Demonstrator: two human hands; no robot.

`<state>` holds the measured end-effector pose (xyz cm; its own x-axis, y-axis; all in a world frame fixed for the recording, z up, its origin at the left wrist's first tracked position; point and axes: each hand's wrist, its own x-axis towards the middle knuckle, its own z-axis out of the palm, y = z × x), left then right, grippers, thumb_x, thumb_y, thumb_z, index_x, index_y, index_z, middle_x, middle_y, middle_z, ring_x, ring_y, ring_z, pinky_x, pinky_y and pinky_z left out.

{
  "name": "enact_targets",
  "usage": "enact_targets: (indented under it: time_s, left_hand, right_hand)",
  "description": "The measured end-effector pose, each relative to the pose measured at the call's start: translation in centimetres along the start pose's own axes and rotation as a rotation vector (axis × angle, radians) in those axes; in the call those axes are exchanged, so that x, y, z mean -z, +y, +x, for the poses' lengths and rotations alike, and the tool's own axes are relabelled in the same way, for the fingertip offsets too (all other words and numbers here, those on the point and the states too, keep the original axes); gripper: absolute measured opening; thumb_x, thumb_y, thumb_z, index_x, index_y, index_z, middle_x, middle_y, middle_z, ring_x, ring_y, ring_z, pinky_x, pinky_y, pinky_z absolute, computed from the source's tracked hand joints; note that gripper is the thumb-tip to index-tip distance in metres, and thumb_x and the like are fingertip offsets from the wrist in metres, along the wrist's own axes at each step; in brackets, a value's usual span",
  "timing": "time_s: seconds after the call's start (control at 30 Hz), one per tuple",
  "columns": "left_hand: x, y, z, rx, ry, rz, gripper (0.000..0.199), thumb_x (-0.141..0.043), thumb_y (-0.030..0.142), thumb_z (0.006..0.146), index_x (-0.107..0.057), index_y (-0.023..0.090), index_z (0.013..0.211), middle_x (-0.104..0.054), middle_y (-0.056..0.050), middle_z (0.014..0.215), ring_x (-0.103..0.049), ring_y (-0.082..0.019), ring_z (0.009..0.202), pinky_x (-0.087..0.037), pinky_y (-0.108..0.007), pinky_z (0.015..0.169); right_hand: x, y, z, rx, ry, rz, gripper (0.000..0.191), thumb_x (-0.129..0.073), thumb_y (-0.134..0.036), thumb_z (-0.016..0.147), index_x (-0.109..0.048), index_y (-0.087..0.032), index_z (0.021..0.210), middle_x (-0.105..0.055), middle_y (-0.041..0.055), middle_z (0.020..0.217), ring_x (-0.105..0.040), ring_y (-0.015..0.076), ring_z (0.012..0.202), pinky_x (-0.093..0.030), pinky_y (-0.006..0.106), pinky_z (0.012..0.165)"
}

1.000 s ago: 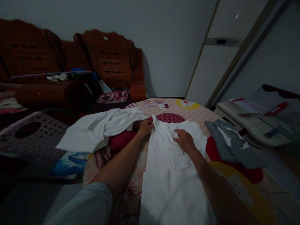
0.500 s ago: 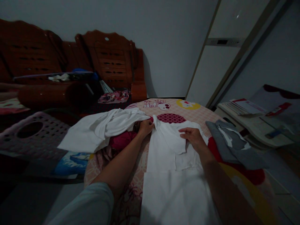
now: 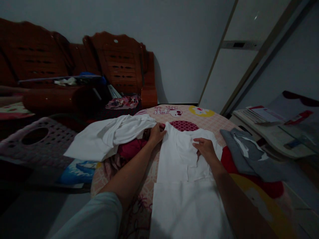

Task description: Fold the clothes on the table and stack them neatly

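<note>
A white shirt (image 3: 179, 146) lies spread on the round table, its lower part running toward me. At its upper left edge my left hand (image 3: 156, 134) has its fingers closed, pinching the cloth by the look of it; the fingertips are partly hidden. My right hand (image 3: 205, 149) rests over the upper right part of the shirt, fingers stretched and apart, with no cloth gripped. Left of my left hand lies another white garment (image 3: 99, 136), bunched on top of dark red clothes (image 3: 131, 148).
A patterned tablecloth (image 3: 161, 112) covers the table. Folded grey clothing (image 3: 245, 152) lies on its right. Beyond stand a carved wooden bench (image 3: 119, 63) and a tall white cabinet (image 3: 221, 76). A pink woven basket (image 3: 57, 139) is at left, papers (image 3: 269, 113) on a side stand at right.
The folded flap on the shirt's upper part has shifted and looks more crumpled beside my right hand. My left hand stays at the upper left edge, moved only slightly. The view has turned a little.
</note>
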<state>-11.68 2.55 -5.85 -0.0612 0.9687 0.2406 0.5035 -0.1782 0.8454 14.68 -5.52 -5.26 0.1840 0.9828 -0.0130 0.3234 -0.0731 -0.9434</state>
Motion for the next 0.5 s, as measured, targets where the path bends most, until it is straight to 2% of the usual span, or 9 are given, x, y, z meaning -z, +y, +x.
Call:
enact_targets:
  time_s: [0.07,0.17,0.33,0.4,0.5]
  left_hand:
    - [0.00,-0.02,0.04,-0.058,-0.022,0.012,0.026,-0.061,0.010,0.069,-0.064,0.016,0.094,-0.068,-0.001,0.084,-0.062,-0.015,0.075,-0.048,-0.025,0.074]
    - [0.21,0.04,0.16,-0.167,-0.133,0.100,0.030,-0.054,0.006,0.070,-0.071,0.015,0.093,-0.071,-0.003,0.088,-0.064,-0.018,0.086,-0.049,-0.029,0.085]
    - [0.38,-0.07,0.53,-0.184,-0.309,0.182,0.057,-0.047,0.003,0.068,-0.072,0.017,0.117,-0.074,-0.003,0.102,-0.066,-0.020,0.091,-0.050,-0.030,0.090]
    - [0.41,-0.05,0.57,-0.203,-0.319,0.205,0.060,-0.047,0.004,0.065,-0.072,0.016,0.119,-0.073,-0.004,0.112,-0.066,-0.021,0.100,-0.049,-0.029,0.094]
    - [0.57,0.16,0.31,-0.237,-0.257,0.244,0.063,-0.048,0.004,0.065,-0.068,0.014,0.124,-0.068,-0.007,0.123,-0.062,-0.023,0.113,-0.045,-0.030,0.103]
  right_hand:
    - [-0.11,-0.25,-0.20,0.026,0.006,0.040,0.033,-0.072,-0.032,0.060,-0.074,-0.014,0.087,-0.057,-0.0033,0.054,-0.049,0.0110,0.040,-0.042,0.024,0.038]
    - [-0.28,-0.54,-0.21,0.100,0.010,0.050,0.029,-0.070,-0.036,0.061,-0.074,-0.015,0.081,-0.052,-0.0048,0.050,-0.045,0.0104,0.039,-0.039,0.024,0.038]
    - [-0.50,0.16,0.34,0.105,0.031,-0.057,0.041,-0.068,-0.036,0.059,-0.076,-0.012,0.091,-0.051,-0.0055,0.048,-0.044,0.0109,0.042,-0.034,0.024,0.043]
    - [-0.33,0.28,0.35,0.108,0.025,-0.113,0.039,-0.065,-0.033,0.059,-0.077,-0.012,0.090,-0.054,-0.0035,0.049,-0.047,0.0125,0.044,-0.036,0.025,0.045]
    - [0.17,-0.27,0.05,0.241,0.116,-0.238,0.031,-0.058,-0.029,0.065,-0.078,-0.013,0.083,-0.059,0.0000,0.052,-0.050,0.0144,0.047,-0.038,0.026,0.049]
